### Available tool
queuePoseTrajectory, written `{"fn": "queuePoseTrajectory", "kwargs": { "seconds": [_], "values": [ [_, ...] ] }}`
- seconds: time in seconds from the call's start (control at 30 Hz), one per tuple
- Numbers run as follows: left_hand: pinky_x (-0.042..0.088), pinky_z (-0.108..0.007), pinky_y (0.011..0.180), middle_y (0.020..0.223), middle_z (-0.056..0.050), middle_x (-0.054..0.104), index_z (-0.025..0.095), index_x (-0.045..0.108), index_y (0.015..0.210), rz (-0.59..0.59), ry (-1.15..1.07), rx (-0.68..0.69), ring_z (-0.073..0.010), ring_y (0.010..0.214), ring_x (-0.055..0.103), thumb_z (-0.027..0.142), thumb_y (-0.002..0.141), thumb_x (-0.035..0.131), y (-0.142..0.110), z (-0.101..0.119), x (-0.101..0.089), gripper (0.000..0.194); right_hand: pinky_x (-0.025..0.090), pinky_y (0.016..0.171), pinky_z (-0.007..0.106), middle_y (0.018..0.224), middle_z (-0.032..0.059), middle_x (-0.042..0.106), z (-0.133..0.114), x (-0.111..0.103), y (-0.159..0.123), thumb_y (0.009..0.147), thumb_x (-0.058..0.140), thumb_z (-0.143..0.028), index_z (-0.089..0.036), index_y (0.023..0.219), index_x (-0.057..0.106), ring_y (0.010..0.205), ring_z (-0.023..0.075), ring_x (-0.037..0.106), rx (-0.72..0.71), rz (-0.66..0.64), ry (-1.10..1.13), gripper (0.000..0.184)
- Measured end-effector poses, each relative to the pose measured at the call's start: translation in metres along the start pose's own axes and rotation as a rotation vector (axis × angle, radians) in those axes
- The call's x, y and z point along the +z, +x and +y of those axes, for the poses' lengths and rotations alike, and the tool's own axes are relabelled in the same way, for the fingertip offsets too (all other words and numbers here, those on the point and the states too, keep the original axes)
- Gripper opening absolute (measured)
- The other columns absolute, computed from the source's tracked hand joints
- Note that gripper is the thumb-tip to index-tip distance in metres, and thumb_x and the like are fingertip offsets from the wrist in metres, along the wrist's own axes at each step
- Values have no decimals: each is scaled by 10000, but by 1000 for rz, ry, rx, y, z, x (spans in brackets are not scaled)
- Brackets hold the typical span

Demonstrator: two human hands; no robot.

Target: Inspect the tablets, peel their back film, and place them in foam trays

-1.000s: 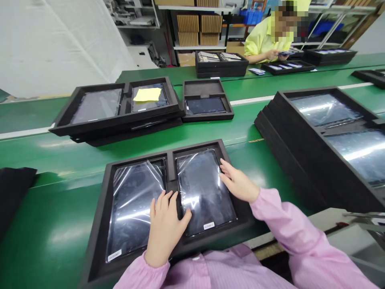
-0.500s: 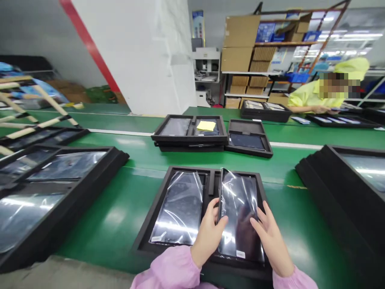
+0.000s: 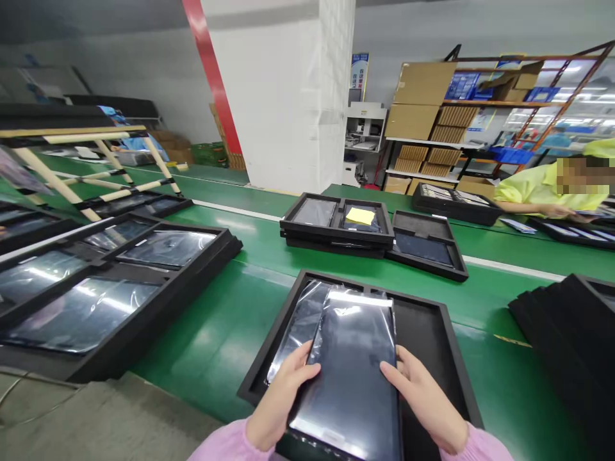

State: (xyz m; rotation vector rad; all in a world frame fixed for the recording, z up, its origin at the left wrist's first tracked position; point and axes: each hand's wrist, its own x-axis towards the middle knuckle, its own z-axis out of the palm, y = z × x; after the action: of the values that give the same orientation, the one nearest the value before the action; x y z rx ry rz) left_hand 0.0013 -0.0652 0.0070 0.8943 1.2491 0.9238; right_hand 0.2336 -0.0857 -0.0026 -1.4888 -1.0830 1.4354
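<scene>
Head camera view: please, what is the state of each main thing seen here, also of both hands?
Left hand: closed on held panel's left edge
Right hand: closed on its right edge
Held panel: lifted above the tray, glossy
Front tray: open, one panel in left compartment
Stacked trays: top one open, holding two panels
Yellow paper: lying on the right one
Small tray: open, one dark panel inside

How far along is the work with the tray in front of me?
Lifting one panel out looks done: the right compartment is bare. The left hand and right hand hold it above the tray. The other panel lies in the tray's left side, perhaps left to handle; whether it is already finished, I cannot tell.
</scene>
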Motion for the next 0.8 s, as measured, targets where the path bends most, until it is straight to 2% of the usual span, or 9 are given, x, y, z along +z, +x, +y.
{"fn": "queuePoseTrajectory", "kwargs": {
  "seconds": [0.1,0.17,0.23,0.33,0.4,0.47,0.57,0.73,0.8],
  "values": [
    [443,-402,1092,1377,-99,605,187,647,1229,39,101,-55,-287,1313,528,419,720,623,2,0,-28,560,504,567,240,644,-35,616,-20,19,13,809,622,-472,-175,1000,548,625,161,662,69,-143,-195,361],
    [426,-397,1108,1421,-95,566,188,615,1269,79,239,-16,-280,1346,495,455,753,577,5,-6,-42,582,478,518,213,565,-87,539,-29,30,22,845,575,-315,-190,924,486,533,131,632,126,-215,-283,172],
    [397,-417,1130,1477,-94,504,191,596,1289,118,388,26,-287,1392,434,481,777,547,9,-13,-50,589,450,471,198,513,-113,500,-33,37,30,857,541,-219,-207,869,437,468,125,619,161,-258,-332,105],
    [378,-429,1139,1527,-116,431,164,572,1303,184,430,14,-295,1425,378,496,790,537,10,-18,-52,612,411,439,186,514,-110,517,-32,41,41,894,499,-187,-215,833,424,430,118,612,167,-284,-398,101],
    [449,-418,1081,1466,-123,512,165,596,1260,200,340,-27,-302,1369,463,494,780,551,8,-11,-48,584,390,446,186,515,-105,521,-30,41,47,936,459,-202,-216,780,421,383,93,562,151,-261,-472,161],
    [532,-405,977,1315,-107,649,190,648,1155,191,229,-63,-305,1242,589,469,755,577,7,2,-42,493,380,471,194,475,-99,507,-27,40,51,976,412,-231,-221,709,399,341,79,494,126,-221,-560,268],
    [575,-403,881,1106,-80,747,213,675,1046,163,124,-94,-304,1090,673,390,703,628,8,20,-36,388,358,479,220,399,-99,434,-26,41,56,987,411,-264,-238,636,353,319,94,408,96,-160,-682,357],
    [547,-340,913,1211,-103,699,194,615,1114,193,188,-79,-265,1147,646,392,743,634,18,20,-37,421,326,516,245,454,-67,403,-30,41,67,923,554,-298,-239,548,333,459,128,462,30,-105,-788,439],
    [560,-337,862,1136,-108,717,187,573,1165,203,180,-68,-254,1059,684,446,770,619,24,16,-39,474,330,531,246,480,-52,415,-31,41,71,907,582,-318,-234,520,328,510,135,478,7,-100,-807,470]
  ]
}}
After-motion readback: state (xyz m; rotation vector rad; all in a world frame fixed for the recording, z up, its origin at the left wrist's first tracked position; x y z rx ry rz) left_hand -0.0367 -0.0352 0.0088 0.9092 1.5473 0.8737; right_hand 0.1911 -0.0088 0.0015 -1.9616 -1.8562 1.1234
